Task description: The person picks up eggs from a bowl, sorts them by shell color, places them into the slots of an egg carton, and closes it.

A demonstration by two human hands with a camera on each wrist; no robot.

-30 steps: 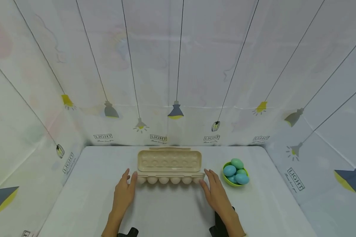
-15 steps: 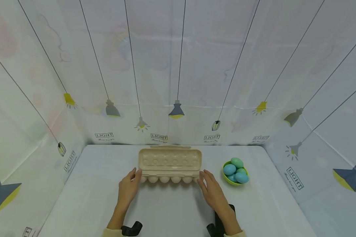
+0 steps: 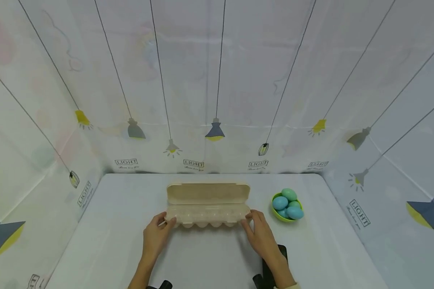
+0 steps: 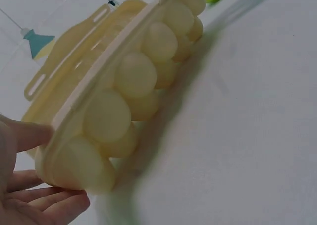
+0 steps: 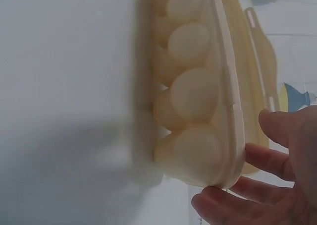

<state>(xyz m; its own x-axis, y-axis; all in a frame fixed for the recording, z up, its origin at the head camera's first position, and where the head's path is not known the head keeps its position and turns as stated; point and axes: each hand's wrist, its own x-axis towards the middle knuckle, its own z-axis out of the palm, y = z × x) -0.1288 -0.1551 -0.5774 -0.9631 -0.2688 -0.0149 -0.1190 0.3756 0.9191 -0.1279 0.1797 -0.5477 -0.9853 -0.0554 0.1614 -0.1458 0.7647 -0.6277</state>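
Observation:
A beige egg carton (image 3: 207, 214) with its lid raised is at the middle of the white table in the head view. My left hand (image 3: 155, 235) grips its left end, thumb at the rim and fingers curled under the corner in the left wrist view. The opposite end is held by my right hand (image 3: 260, 237). In the right wrist view, that hand's fingers (image 5: 267, 160) lie against the carton's end, one under the lower edge. Rounded egg cups (image 4: 136, 75) bulge along the underside. In the head view the hollows inside the base show.
A lime-green bowl (image 3: 279, 218) of several blue and green eggs (image 3: 289, 194) stands on the table, right of the carton. Black gear (image 3: 269, 273) shows by the right forearm. Behind the white table (image 3: 130, 192) rises a lamp-printed backdrop (image 3: 188, 80).
The carton, seen nearly edge-on before, has tipped toward me, showing the inside of its base. Its lid looks flat and smooth now. My hands have closed on its two ends.

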